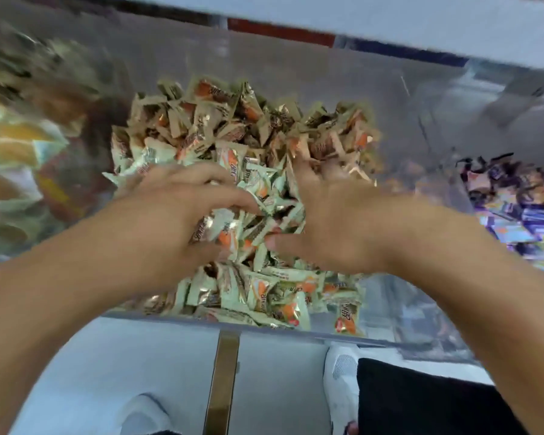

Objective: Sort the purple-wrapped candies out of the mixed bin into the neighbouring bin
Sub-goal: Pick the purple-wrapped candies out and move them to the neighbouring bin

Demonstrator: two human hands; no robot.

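Both hands are spread in the middle bin (390, 171), fingers loosely splayed and pressing into the heap, neither grip closed on anything. The left hand (170, 211) and right hand (324, 215) rake through pale green and gold candies (252, 146). No purple wrapper shows among them. Purple candies (515, 202) lie in the bin to the right. Sorting looks nearly done, though buried ones may remain.

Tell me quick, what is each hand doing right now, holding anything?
Left hand: open, fingers spread on the pile of pale green candies, gripping nothing visible.
Right hand: open, fingers reaching into the same pile; fingertips blurred.
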